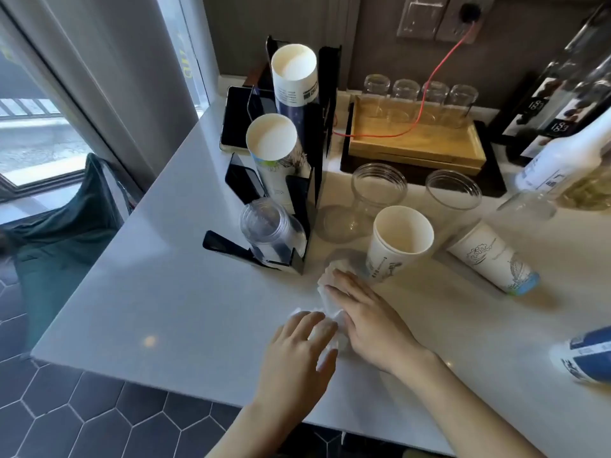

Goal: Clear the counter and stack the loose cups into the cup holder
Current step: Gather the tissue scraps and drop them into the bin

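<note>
Cups (pixel 401 242) loose beside holder (pixel 297 206), hands (pixel 370 320) pressing tissue (pixel 330 302)

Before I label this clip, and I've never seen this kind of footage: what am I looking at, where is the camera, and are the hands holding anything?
There is no machine here. A person wears one camera on the head, looking down at both bare hands. The left hand and right hand rest flat, fingers straight, on a crumpled white tissue on the pale counter; neither grips anything. Behind stands a black cup holder with stacked cups. Loose on the counter are an upright paper cup, a tipped paper cup and clear plastic cups.
</note>
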